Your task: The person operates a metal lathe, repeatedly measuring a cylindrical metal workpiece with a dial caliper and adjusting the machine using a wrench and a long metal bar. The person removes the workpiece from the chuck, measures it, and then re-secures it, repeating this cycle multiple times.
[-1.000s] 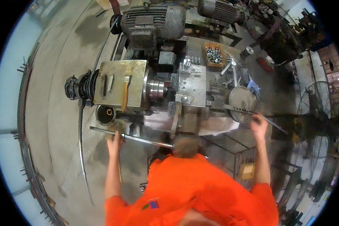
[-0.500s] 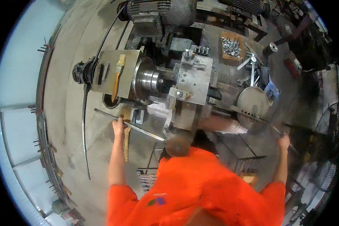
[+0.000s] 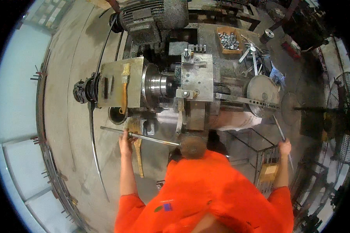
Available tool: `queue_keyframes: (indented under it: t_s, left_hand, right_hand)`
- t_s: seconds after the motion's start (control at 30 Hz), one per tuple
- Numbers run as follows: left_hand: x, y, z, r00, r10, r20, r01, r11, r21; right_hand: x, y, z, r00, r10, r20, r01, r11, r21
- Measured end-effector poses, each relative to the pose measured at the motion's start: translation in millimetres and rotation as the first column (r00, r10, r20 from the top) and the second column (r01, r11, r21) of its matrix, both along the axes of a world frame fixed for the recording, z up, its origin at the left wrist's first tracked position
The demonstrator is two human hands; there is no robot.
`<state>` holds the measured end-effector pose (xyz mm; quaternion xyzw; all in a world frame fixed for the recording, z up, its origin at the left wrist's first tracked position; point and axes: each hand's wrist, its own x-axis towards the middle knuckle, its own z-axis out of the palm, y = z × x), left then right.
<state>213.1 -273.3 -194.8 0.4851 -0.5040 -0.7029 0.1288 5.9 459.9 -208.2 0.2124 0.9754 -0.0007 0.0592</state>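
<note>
My left hand (image 3: 125, 143) is closed round a long metal rod (image 3: 157, 139), gripped nearer its darker left end. The rod slants slightly down to the right, and its bright end reaches the round brown disc (image 3: 193, 147) in front of my orange shirt. Out to the right, my right hand (image 3: 284, 147) grips a second metal rod (image 3: 279, 126). That one stands steeply, its far end close to the large round metal plate (image 3: 261, 91) on the machine. A long wooden-handled brush (image 3: 139, 155) hangs just right of my left hand.
Ahead is a machine with a shiny spindle (image 3: 159, 86), a steel block (image 3: 198, 79) and a motor (image 3: 153, 17). A paintbrush (image 3: 124, 91) lies on its cover plate. Far right are a box of small metal parts (image 3: 229, 40), a caliper (image 3: 254, 60) and a wire rack (image 3: 266, 157).
My right hand has moved inward and its rod now points up toward the round plate. The left-hand rod has shifted slightly right. The whole view has also shifted a little.
</note>
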Motion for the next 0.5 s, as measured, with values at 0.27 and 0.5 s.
queue_keyframes:
  t_s: [0.27, 0.5]
  left_hand:
    - [59, -53, -137, 0.721, -0.381, 0.579, 0.585, 0.783, -0.212]
    - [36, -43, -241, 0.416, -0.439, 0.796, 0.888, 0.384, -0.252]
  right_hand:
    - [36, -23, -8, 0.991, 0.015, -0.13, -0.019, 0.999, -0.032]
    - [42, -34, -6, 0.991, -0.033, -0.131, 0.028, 0.999, -0.04]
